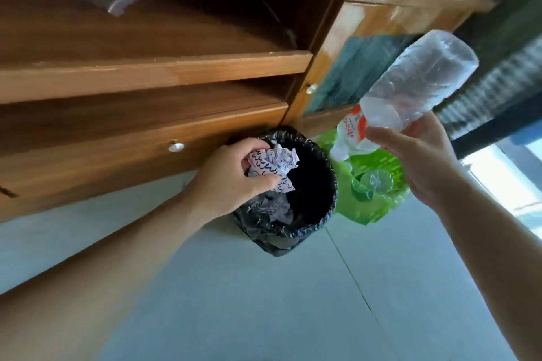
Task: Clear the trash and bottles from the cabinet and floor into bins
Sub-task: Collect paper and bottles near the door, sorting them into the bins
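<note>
My left hand (231,177) grips a crumpled white paper (277,163) with dark squiggles, right over the mouth of a bin lined with a black bag (311,220). Grey crumpled trash lies inside that bin. My right hand (419,161) holds a clear plastic bottle (416,85) with a red and white label, neck pointing down, above a green bag (378,205). Another clear bottle (377,180) lies inside the green bag.
Both bins stand on a pale tiled floor (264,302) against a wooden cabinet (146,73) with open shelves and a drawer with a white knob (176,146). A cabinet door with a glass pane (352,73) is at the right. Cloth items lie on top.
</note>
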